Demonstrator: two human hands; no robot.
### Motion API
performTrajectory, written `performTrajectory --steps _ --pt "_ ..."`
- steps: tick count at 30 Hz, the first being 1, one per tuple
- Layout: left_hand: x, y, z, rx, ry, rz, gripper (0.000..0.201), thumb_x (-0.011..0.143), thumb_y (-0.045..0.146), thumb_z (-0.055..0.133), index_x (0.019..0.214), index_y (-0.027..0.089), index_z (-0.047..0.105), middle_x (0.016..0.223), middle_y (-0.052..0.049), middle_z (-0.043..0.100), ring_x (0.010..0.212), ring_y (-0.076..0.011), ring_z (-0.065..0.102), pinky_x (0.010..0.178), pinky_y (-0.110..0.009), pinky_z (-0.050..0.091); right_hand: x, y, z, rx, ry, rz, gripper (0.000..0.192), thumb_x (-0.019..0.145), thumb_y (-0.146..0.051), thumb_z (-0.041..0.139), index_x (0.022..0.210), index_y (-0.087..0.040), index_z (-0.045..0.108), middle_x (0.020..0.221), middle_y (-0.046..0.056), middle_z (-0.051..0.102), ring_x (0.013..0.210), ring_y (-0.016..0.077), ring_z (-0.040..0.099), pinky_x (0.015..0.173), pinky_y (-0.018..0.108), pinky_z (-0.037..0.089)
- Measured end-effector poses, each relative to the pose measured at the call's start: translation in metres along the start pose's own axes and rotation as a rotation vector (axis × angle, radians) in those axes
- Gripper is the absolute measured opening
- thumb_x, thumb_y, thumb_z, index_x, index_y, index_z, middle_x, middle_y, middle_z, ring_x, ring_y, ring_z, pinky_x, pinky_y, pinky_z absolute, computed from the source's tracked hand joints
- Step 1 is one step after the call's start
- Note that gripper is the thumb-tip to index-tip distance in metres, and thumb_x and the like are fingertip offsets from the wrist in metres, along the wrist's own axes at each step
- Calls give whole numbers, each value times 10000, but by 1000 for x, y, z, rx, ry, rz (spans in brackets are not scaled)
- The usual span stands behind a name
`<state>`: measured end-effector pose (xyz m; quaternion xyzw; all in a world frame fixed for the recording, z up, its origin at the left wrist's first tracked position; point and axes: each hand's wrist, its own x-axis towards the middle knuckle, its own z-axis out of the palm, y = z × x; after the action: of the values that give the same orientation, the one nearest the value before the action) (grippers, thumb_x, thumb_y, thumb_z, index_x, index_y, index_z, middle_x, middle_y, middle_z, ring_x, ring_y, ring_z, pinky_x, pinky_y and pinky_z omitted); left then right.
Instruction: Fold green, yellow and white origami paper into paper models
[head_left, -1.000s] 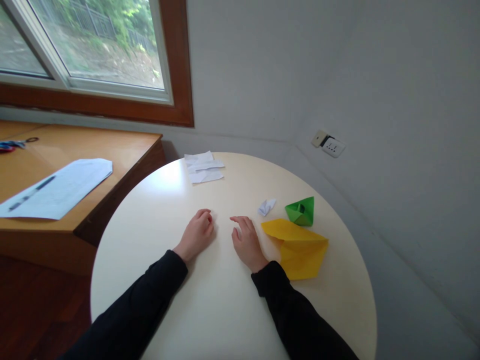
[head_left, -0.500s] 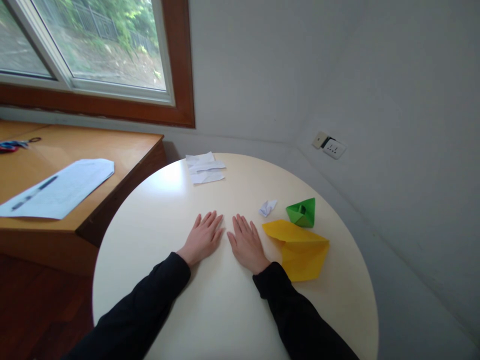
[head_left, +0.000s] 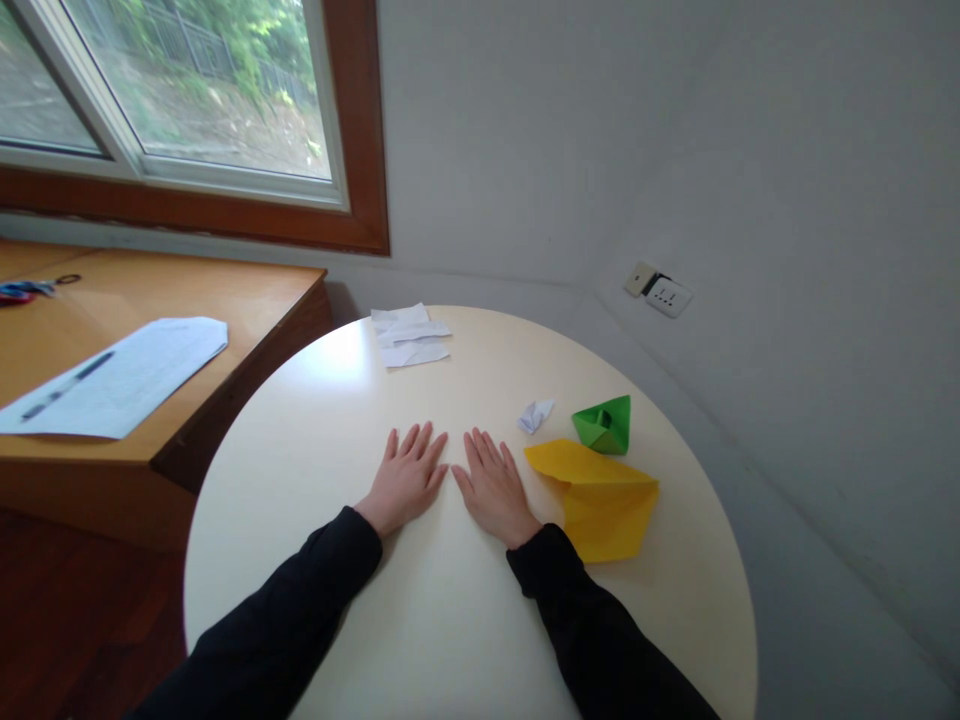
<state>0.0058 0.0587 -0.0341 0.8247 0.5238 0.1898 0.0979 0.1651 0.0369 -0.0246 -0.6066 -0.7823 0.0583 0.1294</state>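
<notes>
Palm down on the round white table (head_left: pixel 322 620), my left hand (head_left: pixel 406 478) lies flat with its fingers spread and holds nothing. My right hand (head_left: pixel 495 487) rests flat beside it, fingers stretched out, also holding nothing; a small gap separates the two thumbs. Just right of my right hand lies a folded yellow paper (head_left: pixel 611 505), its near-left part close to my sleeve. Behind it sits a folded green paper boat (head_left: pixel 606 428). A small folded white paper piece (head_left: pixel 535 416) lies left of the boat, beyond my right fingertips.
Torn white paper pieces (head_left: pixel 412 337) lie at the table's far edge. To the left, a wooden desk (head_left: pixel 255 290) carries white sheets (head_left: pixel 165 370) with a pen (head_left: pixel 69 384) on top, and scissors (head_left: pixel 45 287). A wall socket (head_left: pixel 669 297) is behind the table at right.
The fingers of my left hand have spread slightly wider on the table. My right thumb has shifted a little to the left. The papers have stayed in place.
</notes>
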Motion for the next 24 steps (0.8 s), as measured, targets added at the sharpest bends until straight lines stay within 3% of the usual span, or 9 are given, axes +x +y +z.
performTrajectory --steps 15,24 --pt "0 -1 1 -94 32 -5 433 857 331 450 1277 231 485 1413 -137 393 1324 -327 298 1080 -544 104 0 2 2 12 20 -9 527 920 -362 323 1374 -96 350 1446 140 324 1353 243 263 1106 433 154" --pt "0 0 -2 -32 -7 -4 458 874 347 406 1306 204 459 1426 -154 365 1329 -332 284 1079 -534 107 0 1 -1 21 14 -1 517 916 -356 337 1366 -101 365 1447 141 323 1350 247 269 1105 435 162"
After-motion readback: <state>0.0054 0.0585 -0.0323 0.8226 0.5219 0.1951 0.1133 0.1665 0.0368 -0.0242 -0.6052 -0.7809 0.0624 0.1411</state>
